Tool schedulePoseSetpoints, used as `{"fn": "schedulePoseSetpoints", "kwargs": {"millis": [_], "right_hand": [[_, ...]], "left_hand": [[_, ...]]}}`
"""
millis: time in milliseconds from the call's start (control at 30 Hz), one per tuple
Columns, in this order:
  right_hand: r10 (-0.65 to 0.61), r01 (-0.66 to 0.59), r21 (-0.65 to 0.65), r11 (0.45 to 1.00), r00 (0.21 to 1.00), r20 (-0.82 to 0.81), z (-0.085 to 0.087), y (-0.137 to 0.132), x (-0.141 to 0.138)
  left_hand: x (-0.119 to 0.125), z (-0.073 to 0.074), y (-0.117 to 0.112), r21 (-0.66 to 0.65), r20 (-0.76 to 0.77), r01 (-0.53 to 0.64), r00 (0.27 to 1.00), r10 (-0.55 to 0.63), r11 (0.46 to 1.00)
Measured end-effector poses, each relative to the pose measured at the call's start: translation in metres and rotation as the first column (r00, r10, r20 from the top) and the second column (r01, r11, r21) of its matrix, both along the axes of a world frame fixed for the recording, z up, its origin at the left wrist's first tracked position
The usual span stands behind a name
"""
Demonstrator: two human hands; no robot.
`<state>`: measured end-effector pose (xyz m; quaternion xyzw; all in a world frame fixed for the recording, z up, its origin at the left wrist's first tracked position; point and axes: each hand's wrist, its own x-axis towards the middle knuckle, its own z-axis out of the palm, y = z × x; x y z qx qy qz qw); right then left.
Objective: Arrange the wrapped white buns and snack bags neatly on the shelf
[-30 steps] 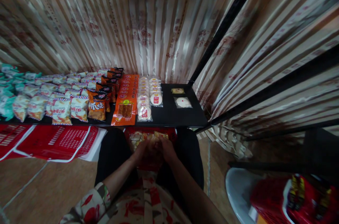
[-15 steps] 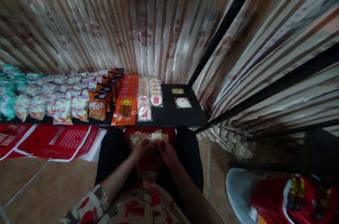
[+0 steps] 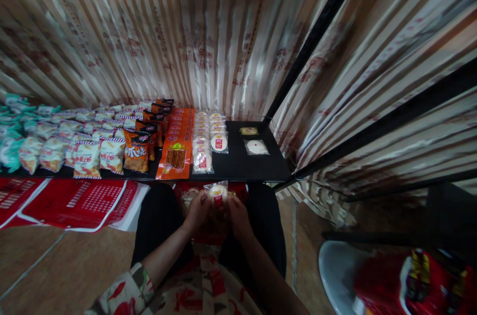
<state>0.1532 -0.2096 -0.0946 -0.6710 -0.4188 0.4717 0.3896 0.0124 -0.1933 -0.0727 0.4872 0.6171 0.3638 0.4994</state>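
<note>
Between my knees I hold a rice cracker packet (image 3: 217,193), round and white in clear wrap with a red label. The fingers of my left hand (image 3: 198,210) pinch its left edge. My right hand (image 3: 239,215) grips its right edge. More wrapped crackers (image 3: 189,196) lie partly hidden behind my left hand, over a dark red bag (image 3: 242,191). Ahead on the black shelf (image 3: 242,169), two overlapping rows of like packets (image 3: 203,161) run front to back. To their right lie a single flat white packet (image 3: 256,146) and a small yellowish packet (image 3: 249,130).
Orange snack-stick packs (image 3: 176,158), orange and black bags (image 3: 136,151), white snack bags (image 3: 87,158) and teal bags (image 3: 10,151) fill the shelf leftward. Black frame bars (image 3: 309,41) slant at right before a striped curtain (image 3: 223,32). A white stool (image 3: 333,275) bears a red bag (image 3: 383,280).
The cracker packet in my hands has turned, and its red label now faces me. Both hands stay at its edges, slightly farther apart. The things on the shelf have not moved.
</note>
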Motion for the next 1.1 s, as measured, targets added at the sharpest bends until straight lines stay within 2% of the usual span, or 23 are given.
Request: {"fn": "schedulePoseSetpoints", "kwargs": {"millis": [100,200,267,333,500,700,1000,1100], "right_hand": [[0.054,-0.066,0.066,0.996,0.984,0.171,0.011,0.005,0.01],[0.057,-0.127,0.153,0.98,0.916,0.396,0.022,0.01,0.019],[0.04,-0.139,0.178,0.974,0.882,0.47,0.028,0.013,0.023],[0.025,-0.124,0.182,0.976,0.884,0.467,0.032,0.016,0.025],[0.061,-0.105,0.119,0.987,0.943,0.328,0.038,0.027,0.025],[0.033,-0.059,0.086,0.995,0.962,0.269,0.044,0.039,0.024],[0.024,-0.059,0.128,0.99,0.965,0.263,0.045,0.06,0.029],[0.015,-0.051,0.138,0.989,0.967,0.254,0.046,0.067,0.03]], "left_hand": [[0.0,0.003,0.003,0.051,-0.076,0.006,0.997,-0.002,0.999],[0.003,0.006,0.006,0.088,-0.125,0.028,0.992,-0.017,0.996],[0.006,0.008,0.008,0.108,-0.135,0.05,0.99,-0.035,0.993],[0.009,0.011,0.01,0.13,-0.124,0.074,0.991,-0.058,0.989],[0.014,0.018,0.019,0.191,-0.163,0.115,0.983,-0.084,0.975],[0.021,0.023,0.031,0.232,-0.317,0.057,0.948,0.02,0.971],[0.029,0.034,0.045,0.164,-0.365,0.056,0.931,0.008,0.985],[0.034,0.034,0.049,0.159,-0.38,0.025,0.924,0.038,0.987]]}}
